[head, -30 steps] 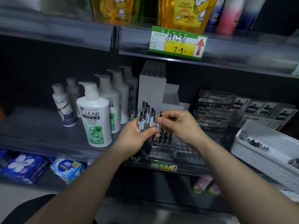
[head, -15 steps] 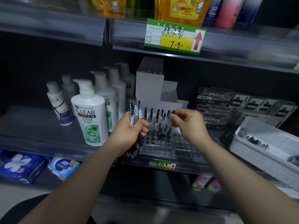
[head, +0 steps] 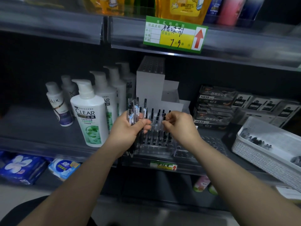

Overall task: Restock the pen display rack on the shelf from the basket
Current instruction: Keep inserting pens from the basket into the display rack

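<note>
Clear-plastic rack (head: 210,142), mid-frame, stands partly filled; left grip (head: 128,132) clasps a pen bundle (head: 133,108); right grip (head: 180,126) curls at a racked pen (head: 152,114), hold unclear; basket (head: 260,159), right edge, holds more.

The dark grey shelf (head: 32,124) carries a LUX bottle (head: 58,106) at the left, then a row of CLEAR shampoo bottles (head: 89,118). In the middle stands the clear pen display rack (head: 156,144), with a white stepped stand (head: 151,82) behind it. To the right are stacked HQ35 boxes (head: 215,108) and a white basket (head: 260,154).

CLEAR on bottle (head: 89,119), HQ35 on box (head: 213,99)
</note>
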### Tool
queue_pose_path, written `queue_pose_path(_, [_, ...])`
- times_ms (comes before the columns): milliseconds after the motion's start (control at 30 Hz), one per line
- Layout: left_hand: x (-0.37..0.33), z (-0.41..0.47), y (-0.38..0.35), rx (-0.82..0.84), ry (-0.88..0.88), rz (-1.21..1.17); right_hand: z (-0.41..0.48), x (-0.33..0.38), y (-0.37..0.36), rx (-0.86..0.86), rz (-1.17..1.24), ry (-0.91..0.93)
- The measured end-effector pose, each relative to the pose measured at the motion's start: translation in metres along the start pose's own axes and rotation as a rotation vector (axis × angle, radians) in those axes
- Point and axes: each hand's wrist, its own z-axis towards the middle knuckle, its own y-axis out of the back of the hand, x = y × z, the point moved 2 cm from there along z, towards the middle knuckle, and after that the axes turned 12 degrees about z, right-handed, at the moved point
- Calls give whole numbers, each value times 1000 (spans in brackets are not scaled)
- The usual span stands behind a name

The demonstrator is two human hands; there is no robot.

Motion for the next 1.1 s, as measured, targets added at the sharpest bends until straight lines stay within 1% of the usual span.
queue_pose_path(100, [3,0,-1,15,-3,30,-1,-1,3,-7,-10,-8])
queue_pose_path(233, [3,-4,-5,46,5,-30,-6,0,7,4,-42,-6])
queue_pose_path(367, [2,-8,-13,87,10,-51,-11,15,16,-35,133,10])
queue_pose_path(467, [4,-9,-17,127,9,-40,-13,28,17,65,328,-20])
queue_pose_path(533, [3,-10,-21,171,-3,-17,-14,30,17,116,397,-58])
queue_pose_path(600, [2,-11,-23,198,-6,3,-15,29,18,129,442,-86])
queue_pose_path(700, [3,-7,-23,169,-13,7,-14,28,25,113,520,-135])
queue_pose_path(800, [5,-4,-18,101,-18,11,-10,23,38,26,590,-159])
queue_pose_path(933, [4,-2,-10,43,-32,79,-7,11,51,-116,495,-132])
queue_pose_path(1000, [6,0,-10,37,-26,104,-7,4,51,-149,435,-122])
queue_pose_path(1100, [10,2,-12,46,-4,110,-9,-2,46,-154,335,-97])
